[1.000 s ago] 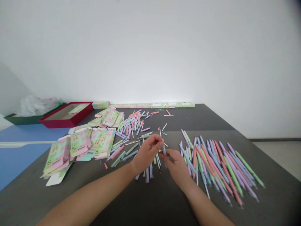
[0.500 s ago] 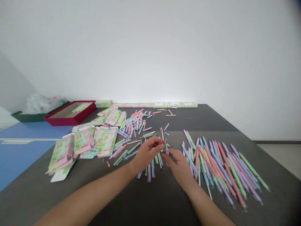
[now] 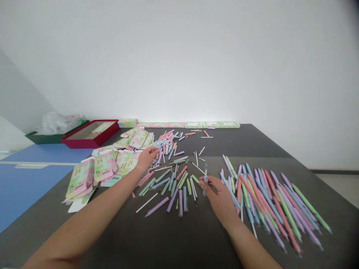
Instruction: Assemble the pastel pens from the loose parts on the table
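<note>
**Right hand [image 3: 220, 196] pinches an upright blue pen [image 3: 206, 179] above the table**

The right hand is closed around the lower barrel of the pen, thumb and fingers gripping it, with the narrow tip pointing up. The pen stands almost vertical, its lower end close to the table top. Just left of this hand lies a loose scatter of pen parts [image 3: 174, 186] in pastel green, pink, lilac and blue, mixed with thin white refills [image 3: 146, 203]. Just to its right, a fanned bed of assembled pens [image 3: 266, 203] lies in roughly parallel lines, their tips pointing toward the person.

The left hand [image 3: 147, 157] reaches out across the table, its fingers slightly curled at the upper left edge of the scatter; I cannot tell whether it holds anything. Right beside it lie flat printed cartons [image 3: 102, 169] in pink and green, each marked with a 5, overlapping in a loose heap.

Farther off, a row of green-and-white boxes [image 3: 193, 124] lines the far edge of the dark table [image 3: 168, 239]. Beyond the left corner sit a red tray [image 3: 89, 139], a green box [image 3: 42, 139] and a plastic bag [image 3: 57, 124].
</note>
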Demonstrator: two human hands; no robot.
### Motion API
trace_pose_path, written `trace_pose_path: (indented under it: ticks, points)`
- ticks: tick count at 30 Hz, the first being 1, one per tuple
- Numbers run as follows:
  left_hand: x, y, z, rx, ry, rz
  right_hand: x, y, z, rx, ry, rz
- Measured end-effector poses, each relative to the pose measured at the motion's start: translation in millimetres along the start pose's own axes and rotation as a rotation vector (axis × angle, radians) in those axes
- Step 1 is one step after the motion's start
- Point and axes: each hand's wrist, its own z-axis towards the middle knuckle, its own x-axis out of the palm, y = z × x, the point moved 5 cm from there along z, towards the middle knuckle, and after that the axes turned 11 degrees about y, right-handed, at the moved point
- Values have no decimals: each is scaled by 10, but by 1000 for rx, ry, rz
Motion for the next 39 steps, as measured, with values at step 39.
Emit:
trace_pose_path:
  ticks: [39]
  points:
    - [655, -976, -898, -66, 635, -1270, 133, 94, 65, -82, 133, -172]
